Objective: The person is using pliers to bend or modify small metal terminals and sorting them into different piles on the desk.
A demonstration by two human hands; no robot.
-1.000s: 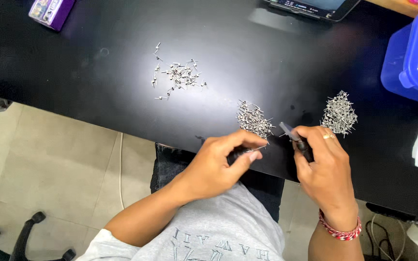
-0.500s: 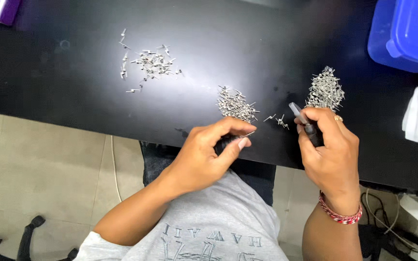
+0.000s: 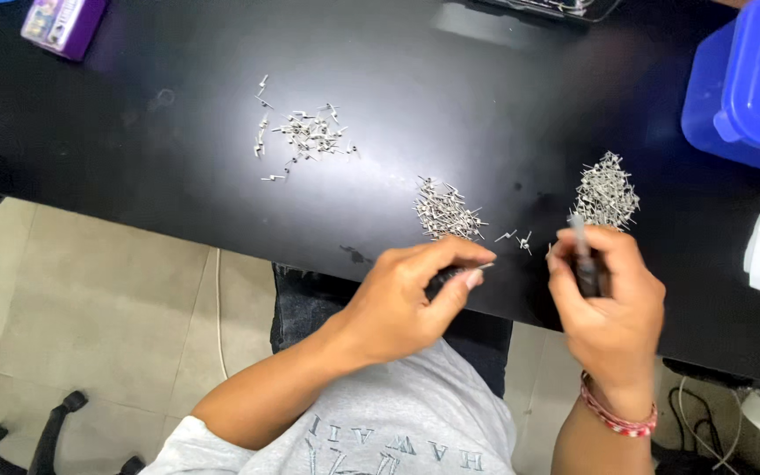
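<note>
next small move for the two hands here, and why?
Probably bring the left hand and right hand together over the table edge. The left pinches a small metal pin pointing right, the right grips a dark tool, and a gap separates them. Two loose pins lie just beyond, on the black table.

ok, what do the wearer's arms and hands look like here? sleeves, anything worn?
Both hands are bare, no gloves. The left hand has nothing on its wrist; its arm is uncovered up to a short grey sleeve of a printed grey T-shirt. The right hand has a red beaded bracelet around the wrist. No watch shows; rings can't be made out.
</note>
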